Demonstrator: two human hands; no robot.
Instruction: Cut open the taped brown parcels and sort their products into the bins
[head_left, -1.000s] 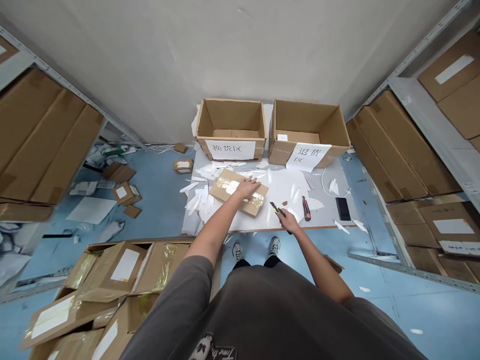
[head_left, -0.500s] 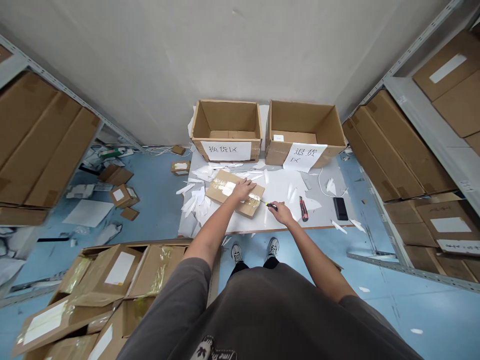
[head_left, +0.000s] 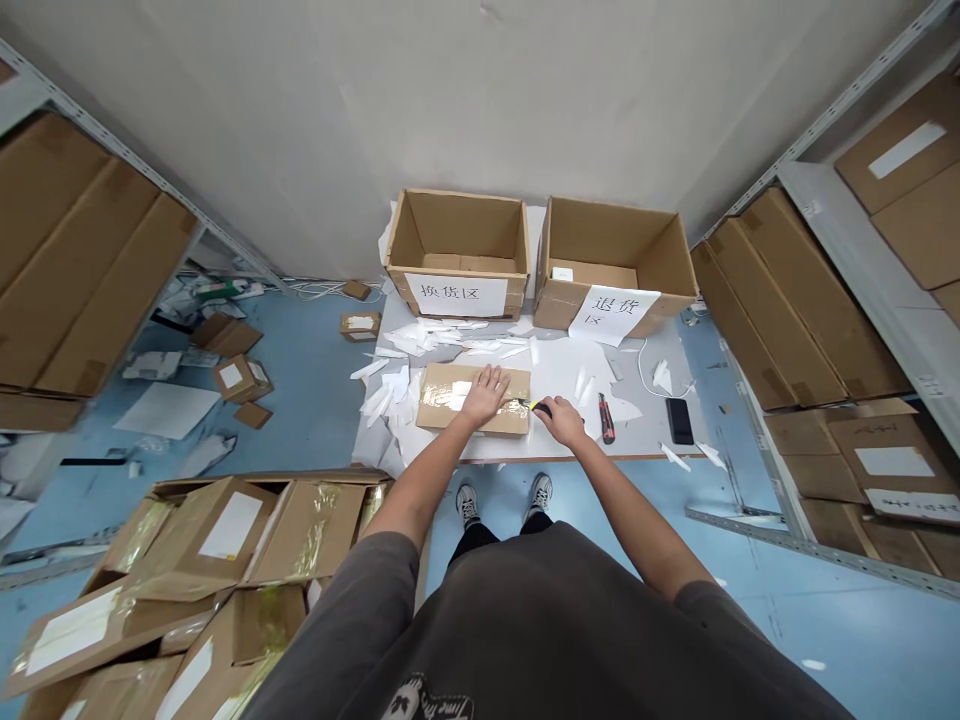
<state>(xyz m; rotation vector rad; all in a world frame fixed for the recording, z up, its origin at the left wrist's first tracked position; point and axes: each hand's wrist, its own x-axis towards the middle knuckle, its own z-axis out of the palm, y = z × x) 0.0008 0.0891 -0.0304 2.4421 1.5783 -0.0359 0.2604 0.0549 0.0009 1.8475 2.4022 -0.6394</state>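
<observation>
Found taped carton (head_left: 444, 395) on table (head_left: 646, 435), pressed beneath flat left hand (head_left: 486, 393); at its three o'clock edge, cutter (head_left: 538, 406) grasped in right hand (head_left: 562, 420). Judged as tape-slitting; calls for shallow, steady draw. At twelve, bin marked 换货区 (head_left: 465, 225); towards two, bin marked 退货区 (head_left: 553, 314), white box (head_left: 562, 274) inside; at eight, outer box (head_left: 367, 477) packed with parcels (head_left: 300, 545).
</observation>
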